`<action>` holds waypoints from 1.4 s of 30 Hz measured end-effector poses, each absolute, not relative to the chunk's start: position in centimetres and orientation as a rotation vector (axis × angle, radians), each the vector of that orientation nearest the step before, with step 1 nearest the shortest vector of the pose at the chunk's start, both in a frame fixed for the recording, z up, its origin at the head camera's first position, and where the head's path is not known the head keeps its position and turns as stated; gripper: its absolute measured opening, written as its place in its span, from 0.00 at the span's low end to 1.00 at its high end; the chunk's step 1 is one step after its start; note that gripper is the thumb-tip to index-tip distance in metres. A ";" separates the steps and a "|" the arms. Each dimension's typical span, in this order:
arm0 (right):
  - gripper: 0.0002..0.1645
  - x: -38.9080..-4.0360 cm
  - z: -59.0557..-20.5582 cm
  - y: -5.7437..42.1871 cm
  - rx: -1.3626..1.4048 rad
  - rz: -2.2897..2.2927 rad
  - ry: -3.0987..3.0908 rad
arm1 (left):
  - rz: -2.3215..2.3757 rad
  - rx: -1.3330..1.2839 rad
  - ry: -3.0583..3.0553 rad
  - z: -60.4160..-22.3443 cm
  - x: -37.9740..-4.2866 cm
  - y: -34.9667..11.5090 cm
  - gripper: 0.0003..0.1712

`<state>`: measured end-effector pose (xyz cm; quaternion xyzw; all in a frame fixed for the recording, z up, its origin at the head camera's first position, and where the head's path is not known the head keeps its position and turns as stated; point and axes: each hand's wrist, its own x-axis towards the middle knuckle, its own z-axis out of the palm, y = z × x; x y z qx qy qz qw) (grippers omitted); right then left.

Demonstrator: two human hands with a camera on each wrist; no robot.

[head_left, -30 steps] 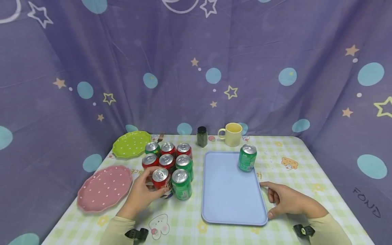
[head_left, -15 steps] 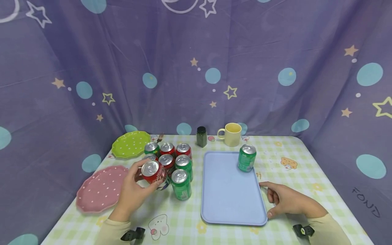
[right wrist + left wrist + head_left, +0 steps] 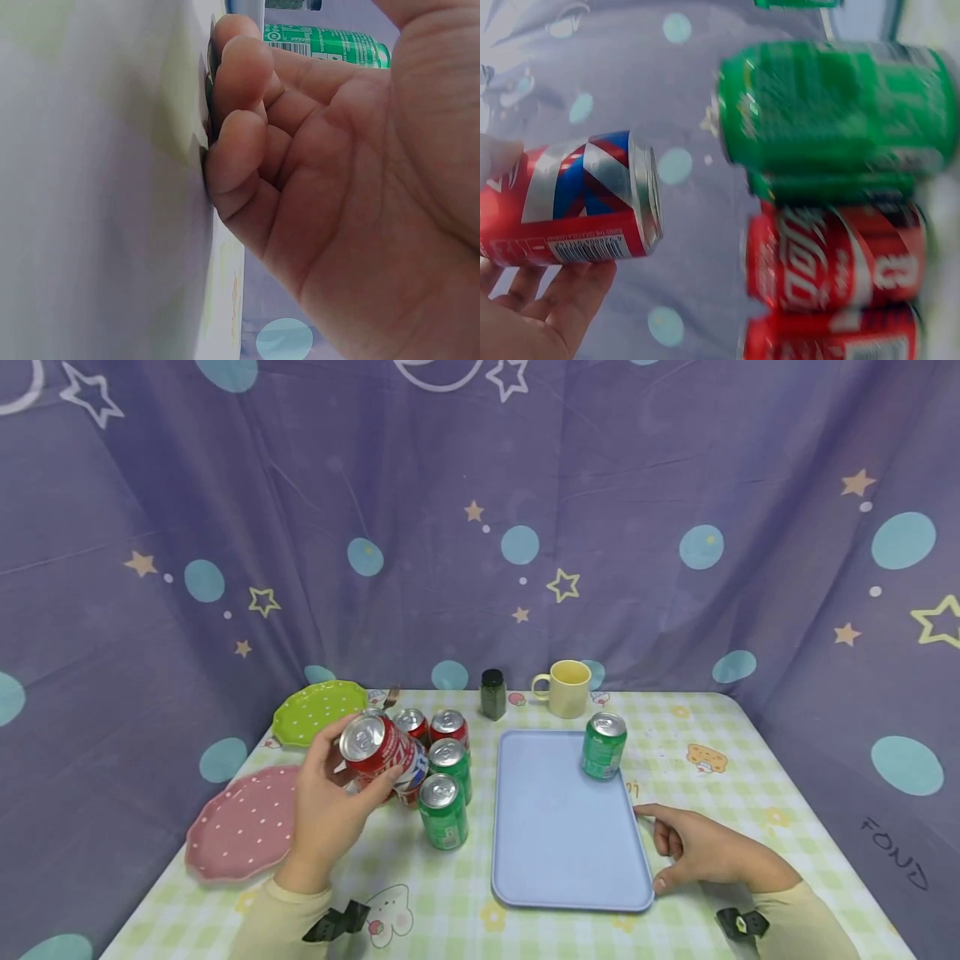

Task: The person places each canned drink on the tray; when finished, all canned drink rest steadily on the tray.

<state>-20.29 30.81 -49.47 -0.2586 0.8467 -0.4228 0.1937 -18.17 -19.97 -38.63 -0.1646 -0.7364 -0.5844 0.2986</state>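
In the head view my left hand (image 3: 326, 814) grips a red cola can (image 3: 382, 750) with its thumb and fingers, lifted off the table and tilted. The left wrist view shows the held can's blue and silver pattern and barcode (image 3: 591, 248). Below and behind it stand red cans (image 3: 449, 727) and green soda cans (image 3: 444, 817), some partly hidden by the hand. A blue tray (image 3: 562, 839) lies to their right, with one green can (image 3: 603, 747) upright at its far right corner. My right hand (image 3: 708, 852) rests on the table, index fingertip and thumb at the tray's right edge.
A pink dotted plate (image 3: 243, 827) lies left of my left hand, and a green dotted plate (image 3: 318, 714) behind it. A fork (image 3: 392, 697), a dark-lidded jar (image 3: 492, 695) and a yellow mug (image 3: 568, 690) stand or lie along the back edge.
My left hand has raised the red can from the front of the group, moving it up and slightly left and tilting it. My right hand has stayed put at the tray.
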 end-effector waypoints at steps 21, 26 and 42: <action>0.64 -20.4 -49.5 30.8 -0.704 -1.163 2.387 | -1.762 -0.628 -2.008 -39.5 -21.1 -6.5 0.45; 0.64 -20.5 -49.6 30.8 -0.689 -1.163 2.385 | -1.795 -0.579 -2.067 -40.8 -22.1 -3.7 0.44; 0.65 -20.4 -49.4 30.6 -0.693 -1.157 2.398 | -1.679 -0.418 -2.269 -45.0 -26.6 0.7 0.42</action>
